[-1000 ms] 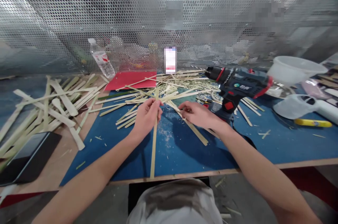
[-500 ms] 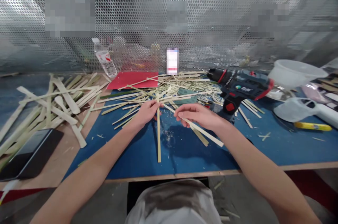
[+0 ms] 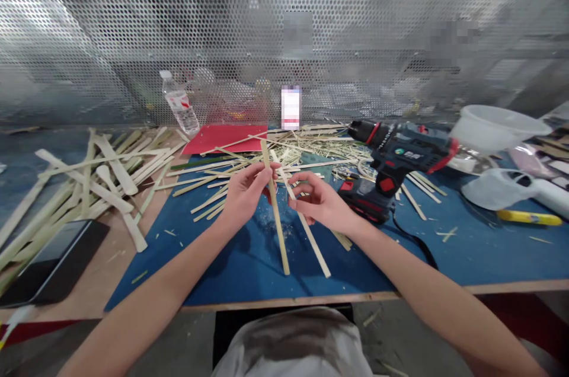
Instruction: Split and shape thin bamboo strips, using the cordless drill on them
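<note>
Item: left hand [image 3: 246,196], closed in a pinch, the fingertips and thumb gripping a first bamboo strip [image 3: 278,235] along its upper part. Long axis tilted, running from the near lower end, over a blue cutting mat [image 3: 231,273], up and slightly left to a tip above the hand.

Item: right hand [image 3: 322,205], fingers curled, apparently pinching a second bamboo strip [image 3: 312,251] between fingers and thumb. This strip slants from its lower end, nearer the person, up and left beneath the hand.

Relation: the two strips lie just apart, their far ends close together, their near ends spreading. Each strip lies nearer its own hand; the hands are close but not touching.

Also present: a heap of bamboo slivers [image 3: 311,146] beyond the hands; a cordless drill [image 3: 400,149] to the right; a red card [image 3: 222,139]; a plastic water bottle [image 3: 180,105]; broad bamboo pieces [image 3: 102,169] on the left; a dark tablet [image 3: 53,264]; a white plastic bowl [image 3: 498,128].
</note>
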Motion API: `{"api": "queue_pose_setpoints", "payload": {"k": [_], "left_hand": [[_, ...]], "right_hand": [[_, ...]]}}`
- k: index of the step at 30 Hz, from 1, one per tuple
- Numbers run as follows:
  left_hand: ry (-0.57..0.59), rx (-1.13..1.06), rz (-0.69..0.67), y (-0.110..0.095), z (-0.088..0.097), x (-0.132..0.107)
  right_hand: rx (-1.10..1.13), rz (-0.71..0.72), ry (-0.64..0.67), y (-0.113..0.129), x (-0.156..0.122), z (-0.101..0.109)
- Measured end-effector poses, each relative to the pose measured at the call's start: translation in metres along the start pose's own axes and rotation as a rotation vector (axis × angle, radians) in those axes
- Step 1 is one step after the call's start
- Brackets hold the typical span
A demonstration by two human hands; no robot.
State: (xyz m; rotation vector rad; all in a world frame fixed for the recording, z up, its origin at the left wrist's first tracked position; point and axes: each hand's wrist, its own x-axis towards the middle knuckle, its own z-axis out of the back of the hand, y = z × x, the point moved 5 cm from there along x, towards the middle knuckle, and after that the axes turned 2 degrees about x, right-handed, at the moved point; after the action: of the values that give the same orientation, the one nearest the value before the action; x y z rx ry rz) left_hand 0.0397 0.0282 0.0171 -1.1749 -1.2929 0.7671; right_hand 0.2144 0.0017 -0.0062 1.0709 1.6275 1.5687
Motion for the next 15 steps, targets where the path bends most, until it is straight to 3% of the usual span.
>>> {"api": "queue_pose_setpoints", "payload": {"k": [8, 15], "left_hand": [[0.037, 0.092, -0.062, -0.009, -0.007, -0.005], [0.053, 0.077, -0.07, -0.013, -0.011, -0.01]], "right_hand": [[-0.038, 0.138, -0.112, 0.011, -0.006, -0.006], [-0.067, 0.173, -0.155, 0.012, -0.01, -0.005]]}}
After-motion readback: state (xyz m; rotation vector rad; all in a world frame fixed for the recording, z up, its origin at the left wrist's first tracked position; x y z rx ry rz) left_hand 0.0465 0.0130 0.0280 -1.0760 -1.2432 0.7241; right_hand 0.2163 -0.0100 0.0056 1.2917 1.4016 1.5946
